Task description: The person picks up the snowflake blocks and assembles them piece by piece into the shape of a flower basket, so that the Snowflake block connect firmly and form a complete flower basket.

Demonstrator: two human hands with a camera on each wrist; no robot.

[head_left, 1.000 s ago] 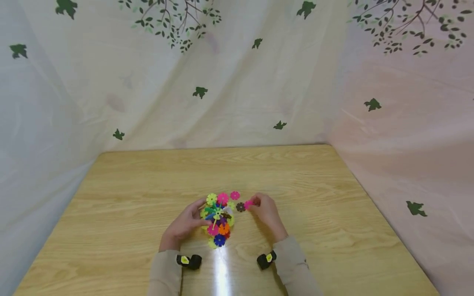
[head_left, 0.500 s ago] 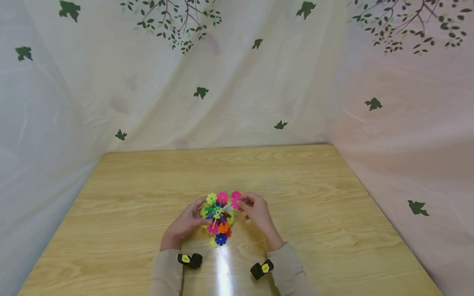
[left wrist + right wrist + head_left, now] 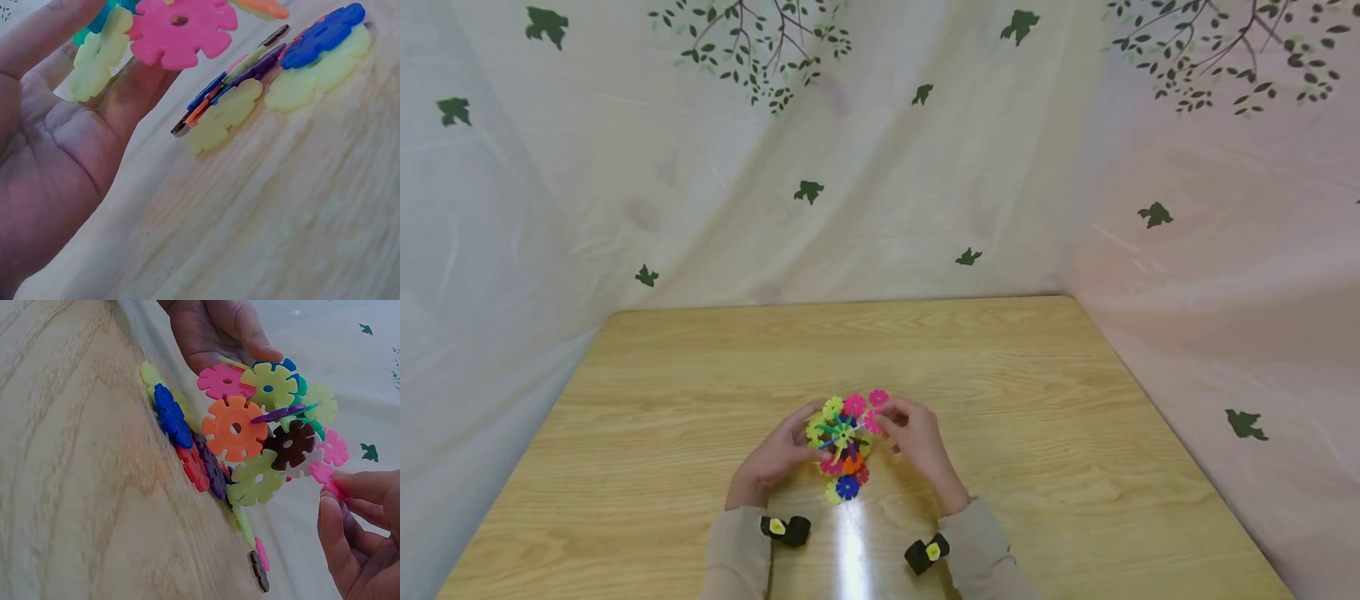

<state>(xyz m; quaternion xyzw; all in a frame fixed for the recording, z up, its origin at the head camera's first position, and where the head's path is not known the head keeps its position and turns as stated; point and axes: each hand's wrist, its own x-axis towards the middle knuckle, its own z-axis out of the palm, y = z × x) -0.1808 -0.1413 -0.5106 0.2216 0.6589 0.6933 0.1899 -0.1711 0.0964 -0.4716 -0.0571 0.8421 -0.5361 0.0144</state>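
Nearest, a blue disc [image 3: 847, 487] overlaps a pale yellow disc [image 3: 315, 81] on the tabletop [image 3: 700, 375]. Beyond them, the left hand [image 3: 778, 454] grips a cluster [image 3: 842, 432] of joined notched discs from the left. At its right, the right hand [image 3: 917, 435] pinches a pink disc [image 3: 325, 477]; whether it is slotted in is hard to tell. Farther right lie a brown disc [image 3: 259, 572] and another pink disc [image 3: 262, 554], unjoined; joining seems well along but unfinished.

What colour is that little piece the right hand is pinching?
Bright pink. The little piece in the right hand shows best in the right wrist view.
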